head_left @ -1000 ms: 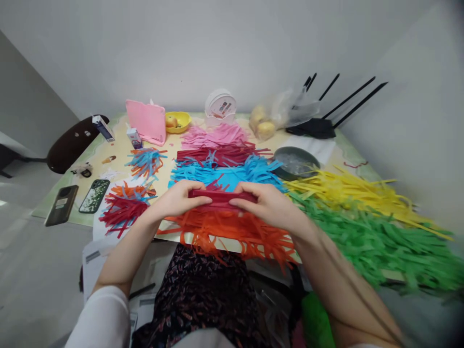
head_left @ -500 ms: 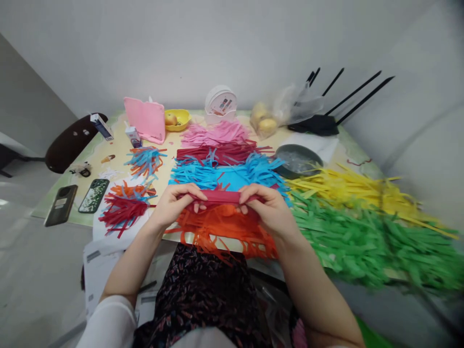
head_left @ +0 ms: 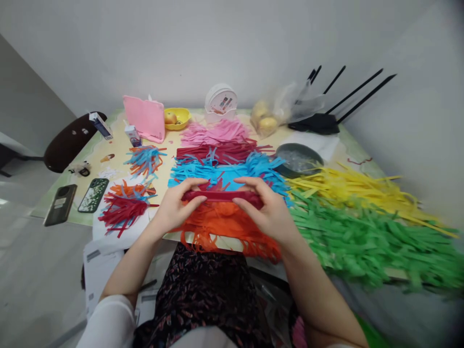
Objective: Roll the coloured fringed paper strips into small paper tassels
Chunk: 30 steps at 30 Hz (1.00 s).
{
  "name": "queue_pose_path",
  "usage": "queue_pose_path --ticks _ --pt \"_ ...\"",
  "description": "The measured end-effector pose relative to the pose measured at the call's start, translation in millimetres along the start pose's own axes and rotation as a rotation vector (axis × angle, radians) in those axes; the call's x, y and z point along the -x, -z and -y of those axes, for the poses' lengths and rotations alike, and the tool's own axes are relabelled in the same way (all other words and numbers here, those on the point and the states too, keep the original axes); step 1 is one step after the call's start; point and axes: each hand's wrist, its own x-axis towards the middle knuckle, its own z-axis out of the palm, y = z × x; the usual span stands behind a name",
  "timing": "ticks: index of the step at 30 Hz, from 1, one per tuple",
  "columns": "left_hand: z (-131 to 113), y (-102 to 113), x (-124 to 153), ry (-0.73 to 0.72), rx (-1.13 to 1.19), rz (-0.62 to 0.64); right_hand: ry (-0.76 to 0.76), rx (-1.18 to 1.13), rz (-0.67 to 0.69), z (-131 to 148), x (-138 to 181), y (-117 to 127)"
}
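Note:
A dark red strip of fringed tissue paper (head_left: 220, 195), rolled or folded narrow, stretches level between my two hands. My left hand (head_left: 181, 203) pinches its left end between thumb and fingers. At the other end, my right hand (head_left: 263, 205) grips it the same way. Below the strip lies orange fringed paper (head_left: 221, 220), partly hanging over the table's front edge. Just beyond my hands is blue fringed paper (head_left: 232, 173), with dark red fringed paper (head_left: 221, 153) and pink fringed paper (head_left: 217, 131) farther back.
Green fringe (head_left: 362, 241) and yellow fringe (head_left: 366, 191) spread at right. A dark bowl (head_left: 299, 160) and black router (head_left: 315, 124) stand behind. Mixed tassels (head_left: 125, 205), a phone (head_left: 61, 205), a phone case (head_left: 93, 195) and a pink tablet case (head_left: 145, 118) lie left.
My fingers have shifted from curling under the red strip to lying along its top, thumbs at the near side. The strip looks narrower and more tightly rolled.

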Motion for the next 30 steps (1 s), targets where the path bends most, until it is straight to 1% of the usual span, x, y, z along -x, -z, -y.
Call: queue_pose_path --ticks 2,4,6,8,10,14,18,22,25,27,30 --pt "-0.9 0.6 -0.8 -0.009 -0.092 0.02 0.008 0.066 0.016 1.4 1.3 0.0" --pt "-2.2 0.6 -1.0 0.019 -0.062 0.037 -0.013 0.061 0.011 1.9 2.2 -0.3" --pt "-3.4 -0.2 -0.4 0.078 0.118 0.082 -0.066 -0.025 0.011 2.0 2.8 -0.8" --pt "-4.2 -1.4 0.4 0.141 0.357 0.118 -0.118 -0.174 0.011 1.9 2.8 -1.2" --pt "-4.4 -2.5 0.9 0.174 0.509 0.111 -0.146 -0.307 0.006 1.9 2.3 -1.7" --pt "-2.2 -4.2 0.8 0.161 0.595 0.073 -0.142 -0.441 -0.023 0.6 0.3 -4.1" --pt "3.7 -5.5 0.7 0.097 0.646 0.053 -0.121 -0.517 -0.051 -2.0 -2.1 -7.9" --pt "6.3 -5.1 0.7 0.038 0.654 0.062 -0.089 -0.499 -0.052 -1.6 -2.5 -9.0" --pt "3.8 -4.4 1.0 0.092 0.594 0.067 -0.042 -0.4 -0.057 2.0 -0.7 -7.4" --pt "1.5 -4.3 1.4 0.108 0.472 0.039 -0.037 -0.287 -0.075 4.6 1.0 -6.2" --pt "-1.7 -4.3 1.6 0.039 0.159 -0.015 -0.019 -0.054 -0.08 6.4 2.8 -5.0"
